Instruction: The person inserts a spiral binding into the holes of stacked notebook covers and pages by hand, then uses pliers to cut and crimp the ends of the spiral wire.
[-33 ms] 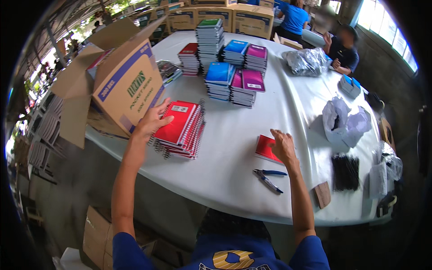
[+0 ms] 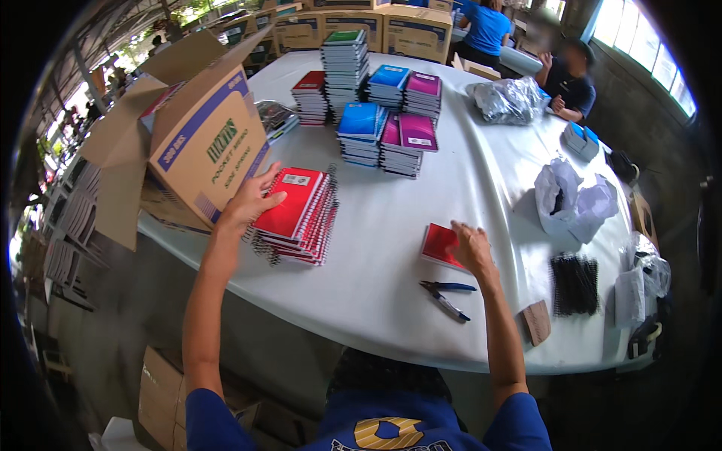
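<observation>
A stack of red spiral notebooks [image 2: 289, 214] stands left of centre, its edges uneven. My left hand [image 2: 252, 201] rests against the left side of the stack, thumb over the top cover and fingers stretched apart. To the right, a single red notebook [image 2: 438, 244] lies flat on the table. My right hand [image 2: 471, 246] is over that notebook's right part, fingers apart and bent downward; whether they touch it I cannot tell. Just below are blue-handled pliers [image 2: 451, 287] and a slim pen-like tool [image 2: 445, 303], lying crossed at one end.
An open carton [image 2: 207, 150] tilts at the left. Stacks of blue and purple notebooks [image 2: 361, 124] stand farther back. On the right are a white plastic bag [image 2: 560, 203], black spiral coils [image 2: 574, 284] and a brown piece [image 2: 536, 323]. A person [image 2: 570, 83] sits at the far right.
The view has shifted slightly. My right hand is a little lower over the single red notebook. My left hand stays at the stack.
</observation>
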### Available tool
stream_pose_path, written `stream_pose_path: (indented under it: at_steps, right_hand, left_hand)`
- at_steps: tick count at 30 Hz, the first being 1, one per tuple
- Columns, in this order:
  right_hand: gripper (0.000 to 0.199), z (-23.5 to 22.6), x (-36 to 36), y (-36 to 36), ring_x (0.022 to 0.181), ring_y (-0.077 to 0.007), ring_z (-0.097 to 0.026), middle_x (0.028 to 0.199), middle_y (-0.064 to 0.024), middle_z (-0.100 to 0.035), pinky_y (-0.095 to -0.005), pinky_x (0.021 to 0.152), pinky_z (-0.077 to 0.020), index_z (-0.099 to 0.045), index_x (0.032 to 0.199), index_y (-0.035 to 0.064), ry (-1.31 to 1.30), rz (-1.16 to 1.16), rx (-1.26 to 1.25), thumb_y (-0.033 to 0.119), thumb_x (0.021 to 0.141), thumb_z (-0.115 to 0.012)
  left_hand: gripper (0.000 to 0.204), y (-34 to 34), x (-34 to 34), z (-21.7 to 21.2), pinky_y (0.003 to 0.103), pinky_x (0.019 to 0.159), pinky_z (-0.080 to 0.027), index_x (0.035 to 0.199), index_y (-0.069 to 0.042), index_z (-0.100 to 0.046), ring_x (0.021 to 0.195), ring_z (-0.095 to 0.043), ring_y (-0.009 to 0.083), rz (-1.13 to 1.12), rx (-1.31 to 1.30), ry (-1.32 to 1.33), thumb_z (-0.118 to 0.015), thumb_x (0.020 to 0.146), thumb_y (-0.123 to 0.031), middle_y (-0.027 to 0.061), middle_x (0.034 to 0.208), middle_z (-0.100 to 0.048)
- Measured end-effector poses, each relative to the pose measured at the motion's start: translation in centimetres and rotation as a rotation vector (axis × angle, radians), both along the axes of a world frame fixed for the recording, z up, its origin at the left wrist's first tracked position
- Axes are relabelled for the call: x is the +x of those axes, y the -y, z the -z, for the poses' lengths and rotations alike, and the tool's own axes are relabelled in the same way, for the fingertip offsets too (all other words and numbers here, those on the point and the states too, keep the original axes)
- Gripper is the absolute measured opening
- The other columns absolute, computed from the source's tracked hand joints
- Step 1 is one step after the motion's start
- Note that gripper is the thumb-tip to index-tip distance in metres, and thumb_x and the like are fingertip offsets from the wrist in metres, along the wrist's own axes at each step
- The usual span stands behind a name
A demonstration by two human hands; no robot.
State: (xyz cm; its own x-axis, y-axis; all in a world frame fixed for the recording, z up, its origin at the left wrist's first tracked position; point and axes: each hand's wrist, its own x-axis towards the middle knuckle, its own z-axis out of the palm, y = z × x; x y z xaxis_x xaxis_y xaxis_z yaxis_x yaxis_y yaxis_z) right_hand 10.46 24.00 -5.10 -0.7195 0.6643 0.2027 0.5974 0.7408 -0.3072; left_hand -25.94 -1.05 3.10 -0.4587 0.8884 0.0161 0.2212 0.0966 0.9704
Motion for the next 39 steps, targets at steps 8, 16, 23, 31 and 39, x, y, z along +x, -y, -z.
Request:
stream_pose_path:
  at_steps: [8, 16, 23, 31, 39]
  right_hand:
    - [0.067, 1.0, 0.5, -4.0, 0.115, -0.0309, -0.050, 0.115, -0.0131, -0.057, -0.0470, 0.090, -0.0414, -0.061, 0.108, 0.0044, 0.222, 0.079, -0.231, 0.028, 0.054, -0.091]
    - [0.066, 0.4, 0.6, -4.0, 0.111, -0.0302, -0.052, 0.111, -0.0128, -0.057, -0.0463, 0.084, -0.0444, -0.056, 0.104, 0.0046, 0.162, 0.024, -0.236, 0.028, 0.053, -0.091]
    - [0.036, -3.9, 2.1, 0.6, 0.076, -0.0194, -0.067, 0.087, -0.0110, -0.071, -0.0355, 0.069, -0.0537, -0.067, 0.100, -0.0016, -0.651, -0.126, -0.823, 0.005, 0.067, -0.081]
    - [0.020, -1.0, 3.0, 12.6, 0.091, -0.0147, -0.062, 0.093, -0.0047, -0.068, -0.0295, 0.083, -0.0491, -0.068, 0.095, 0.0002, -1.255, 0.067, -1.351, -0.005, 0.076, -0.075]
    - [0.037, 3.0, 4.2, 13.9, 0.092, -0.0136, -0.063, 0.097, -0.0052, -0.063, -0.0302, 0.083, -0.0500, -0.054, 0.108, 0.0009, -0.846, -0.172, -0.944, 0.003, 0.079, -0.077]
  left_hand:
    - [0.067, -2.8, 9.0, -2.1, 0.057, 0.115, -0.021, 0.149, -0.021, -0.037, 0.143, -0.021, 0.0461, -0.427, 0.090, -1.138, -0.062, 0.089, -0.009, 0.0104, 0.158, -0.028]
    - [0.068, -3.1, 21.9, 3.6, 0.058, 0.114, -0.020, 0.148, -0.017, -0.040, 0.147, -0.014, 0.0431, -0.118, 0.233, -1.118, -0.066, 0.086, -0.007, 0.0118, 0.158, -0.026]
    - [0.103, -3.1, 26.1, 8.4, 0.043, 0.116, -0.024, 0.156, -0.013, -0.003, 0.149, -0.014, 0.0301, -0.018, 0.282, -0.049, -0.076, 0.083, -0.020, 0.0166, 0.158, -0.024]
    - [0.079, -3.2, 22.7, 7.7, 0.033, 0.109, -0.037, 0.147, -0.006, -0.039, 0.130, -0.049, 0.0238, 0.255, 0.336, 0.445, -0.075, 0.083, -0.033, 0.0181, 0.142, -0.050]
    - [0.099, -2.2, 22.7, 9.0, 0.038, 0.108, -0.040, 0.152, -0.005, -0.026, 0.133, -0.047, 0.0301, 0.235, 0.337, 0.415, -0.082, 0.075, -0.034, 0.0201, 0.144, -0.047]
